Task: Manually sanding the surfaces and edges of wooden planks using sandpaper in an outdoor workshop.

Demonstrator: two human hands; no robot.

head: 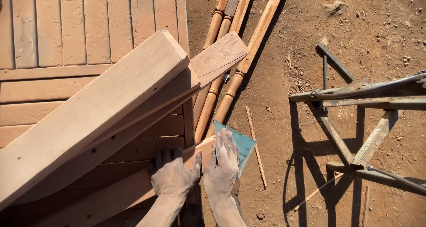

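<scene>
At far left I note a slatted wooden panel (66, 27) lying flat, its boards grey with dust. Across it, tilted from lower left to upper right, rest stacked thick wooden beams (97, 111); the uppermost is pale and broad. A narrower plank (115, 193) runs beneath them toward the hands.

The left hand (172, 174), dust-coated, lies palm down on the end of that plank, fingers curled over its far edge and thumb spread toward the right hand. It holds nothing loose.

The right hand (223, 165) lies flat with fingers extended and close together, pressing a blue sheet of sandpaper (242, 145) against the plank's end. The sheet projects beyond the fingertips, to the right.

Behind the hands, several turned wooden spindles (230, 54) lie on the bare dirt ground (288, 32). A thin wood sliver (256, 145) lies just right of the sandpaper. At far right stands a welded metal frame (355, 120), casting shadow on the soil.
</scene>
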